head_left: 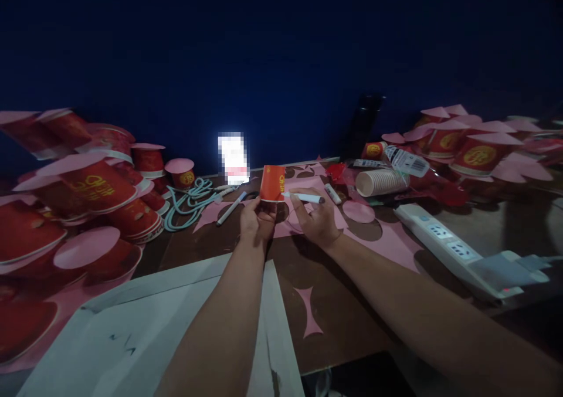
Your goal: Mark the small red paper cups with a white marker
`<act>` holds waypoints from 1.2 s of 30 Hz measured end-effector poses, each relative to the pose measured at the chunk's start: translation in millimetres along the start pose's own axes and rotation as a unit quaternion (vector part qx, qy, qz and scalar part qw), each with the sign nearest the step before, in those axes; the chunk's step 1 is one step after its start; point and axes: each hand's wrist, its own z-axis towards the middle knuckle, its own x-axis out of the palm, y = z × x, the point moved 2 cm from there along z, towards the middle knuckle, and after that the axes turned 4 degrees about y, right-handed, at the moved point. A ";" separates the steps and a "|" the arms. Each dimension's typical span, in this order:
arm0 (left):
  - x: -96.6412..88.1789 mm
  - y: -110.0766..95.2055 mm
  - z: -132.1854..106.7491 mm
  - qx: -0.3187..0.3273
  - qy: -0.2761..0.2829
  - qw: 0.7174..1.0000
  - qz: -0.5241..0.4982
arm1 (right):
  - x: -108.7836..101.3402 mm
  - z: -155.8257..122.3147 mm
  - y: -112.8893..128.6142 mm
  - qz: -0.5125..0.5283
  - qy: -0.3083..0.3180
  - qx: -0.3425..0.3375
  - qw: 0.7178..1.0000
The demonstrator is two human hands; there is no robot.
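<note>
Left hand (255,221) is gripping red cup (270,183) over table (343,309); right hand (315,220) is holding marker (309,198) at its side. Too much pen pressure risks the cup twisting, ink smearing.

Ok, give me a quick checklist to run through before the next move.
1. Cup in the left hand: ok, held near its lower end.
2. Pen in the right hand: ok, tip end toward the cup.
3. Tip touching the cup: cannot tell, too small to see.
4. No scrap between the forearms: not ok, a pink scrap lies there.
5. Power strip apart from both hands: ok.
</note>
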 end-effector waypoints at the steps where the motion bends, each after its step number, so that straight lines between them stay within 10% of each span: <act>1: -0.1 0.1 0.3 0.000 0.001 1.000 -0.001 | 0.0 0.0 -0.1 0.000 0.000 0.001 1.000; 36: 5.3 -2.0 -5.4 0.002 -0.018 1.000 0.011 | -0.9 0.6 0.3 0.007 0.009 0.010 1.000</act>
